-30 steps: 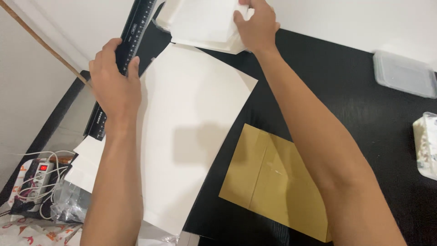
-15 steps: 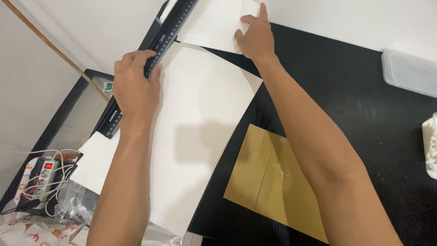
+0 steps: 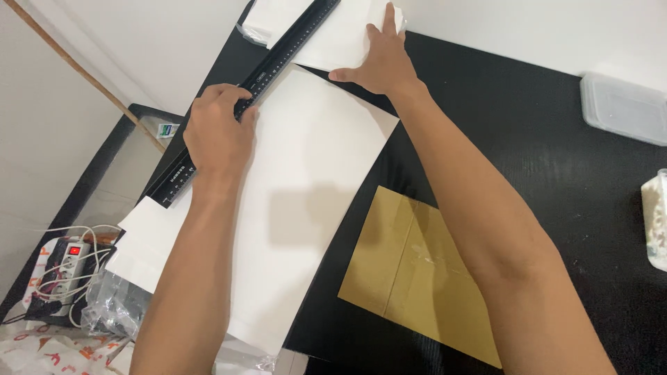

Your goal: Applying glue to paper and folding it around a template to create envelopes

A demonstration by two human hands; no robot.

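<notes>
Two bare hands at work over a black table (image 3: pixel 556 180), seen from above.

Left hand (image 3: pixel 217 139): fingers curled and pressing down on a long black ruler with white graduations (image 3: pixel 257 90), which lies diagonally along the left edge of a large white sheet of paper (image 3: pixel 306 201). The ruler runs from the sheet's lower left corner region up toward the far edge of the table, crossing a second stack of white paper (image 3: pixel 340 35) at the top.

Right hand (image 3: pixel 379 62): open, fingers spread flat, palm down, resting on the near edge of that upper white stack, just beyond the top corner of the large sheet. It grips nothing.

Large white sheet: lies flat and slanted on the table, its lower end overhanging the table's near left edge.

Flat brown cardboard piece with clear tape across it (image 3: pixel 417 278): lies on the table just right of the large sheet, partly under the right forearm.

Clear lidded plastic container (image 3: pixel 622 107): at the far right of the table, well apart from both hands.

White power strip with a red switch and tangled white cables (image 3: pixel 62 260): on the floor at lower left, beside crumpled clear plastic wrap (image 3: pixel 114 312).

Thin wooden stick (image 3: pixel 83 73): leaning against the pale wall at upper left.
</notes>
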